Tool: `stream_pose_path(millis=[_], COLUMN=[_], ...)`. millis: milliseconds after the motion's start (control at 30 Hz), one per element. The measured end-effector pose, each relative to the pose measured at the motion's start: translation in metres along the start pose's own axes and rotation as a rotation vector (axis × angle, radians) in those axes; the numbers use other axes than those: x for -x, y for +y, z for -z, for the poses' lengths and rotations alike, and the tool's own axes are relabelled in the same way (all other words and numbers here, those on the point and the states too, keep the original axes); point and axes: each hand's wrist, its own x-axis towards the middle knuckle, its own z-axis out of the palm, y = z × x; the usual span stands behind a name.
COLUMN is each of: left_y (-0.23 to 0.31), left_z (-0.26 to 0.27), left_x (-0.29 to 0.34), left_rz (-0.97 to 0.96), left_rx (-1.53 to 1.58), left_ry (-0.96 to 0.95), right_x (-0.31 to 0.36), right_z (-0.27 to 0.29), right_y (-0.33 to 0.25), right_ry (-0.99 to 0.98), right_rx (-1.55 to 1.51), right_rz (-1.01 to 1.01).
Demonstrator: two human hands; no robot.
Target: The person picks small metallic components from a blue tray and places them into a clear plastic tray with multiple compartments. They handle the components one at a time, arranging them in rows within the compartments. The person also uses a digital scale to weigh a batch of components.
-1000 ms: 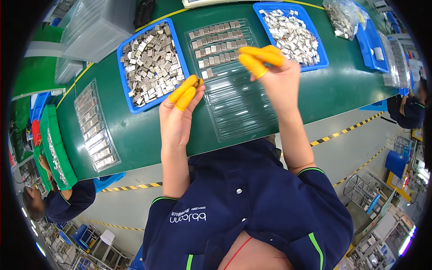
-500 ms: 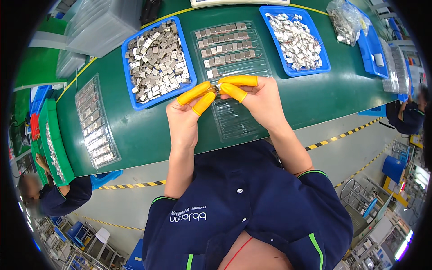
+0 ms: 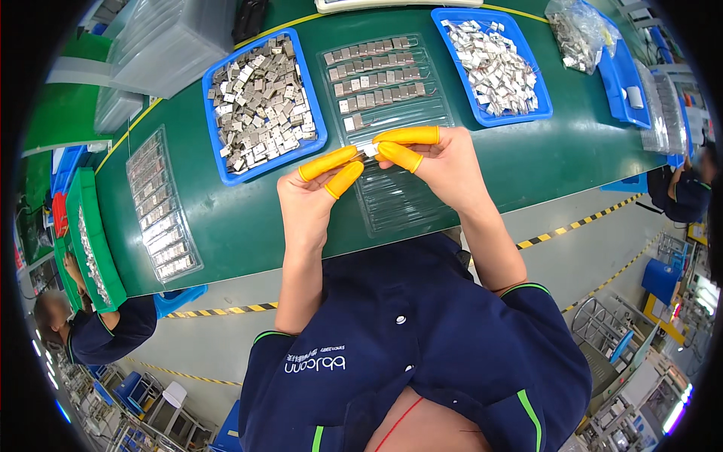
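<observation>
My left hand (image 3: 307, 197) and my right hand (image 3: 450, 167) meet over the front of a clear plastic tray (image 3: 395, 197), with yellow finger cots on thumbs and index fingers. Between the right fingertips is a small white connector piece (image 3: 371, 150), partly covered by them. The left thumb and index finger pinch a tiny metal-coloured piece against its left end; most of it is hidden. In the tray's far part lie rows of small metal blocks (image 3: 380, 74); its near grooves hold nothing visible.
A blue bin (image 3: 325, 139) of metal blocks stands left, another blue bin (image 3: 482, 123) of white wired connectors right. A filled clear tray (image 3: 197, 260) lies further left. Stacked clear trays (image 3: 177, 45) and a plastic bag (image 3: 576, 34) are farther back. A co-worker (image 3: 113, 331) sits at the left.
My right hand has shifted slightly right, and the fingertips of both hands have drawn a little apart. More of the white connector piece shows between them.
</observation>
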Motion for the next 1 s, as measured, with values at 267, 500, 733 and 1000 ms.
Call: stream_pose_path(millis=[267,500,733,1000], left_y=[0.001,0.005,-0.005,0.010], left_z=[0.000,-0.004,0.011,0.036], left_x=[-0.001,0.000,-0.008,-0.021], left_rz=[0.076,0.112,0.118,-0.271], left_rx=[-0.054,0.021,0.110,-0.241], left_ry=[-0.142,-0.219,-0.254,0.145], right_x=[-0.004,-0.002,-0.013,-0.040], right_z=[0.019,0.015,0.007,0.007], right_y=[0.010,0.014,0.003,0.012], right_ry=[-0.176,-0.176,-0.195,0.208], right_rx=[-0.028,-0.090,0.031,0.932], right_rz=[-0.047,-0.087,-0.163,0.724])
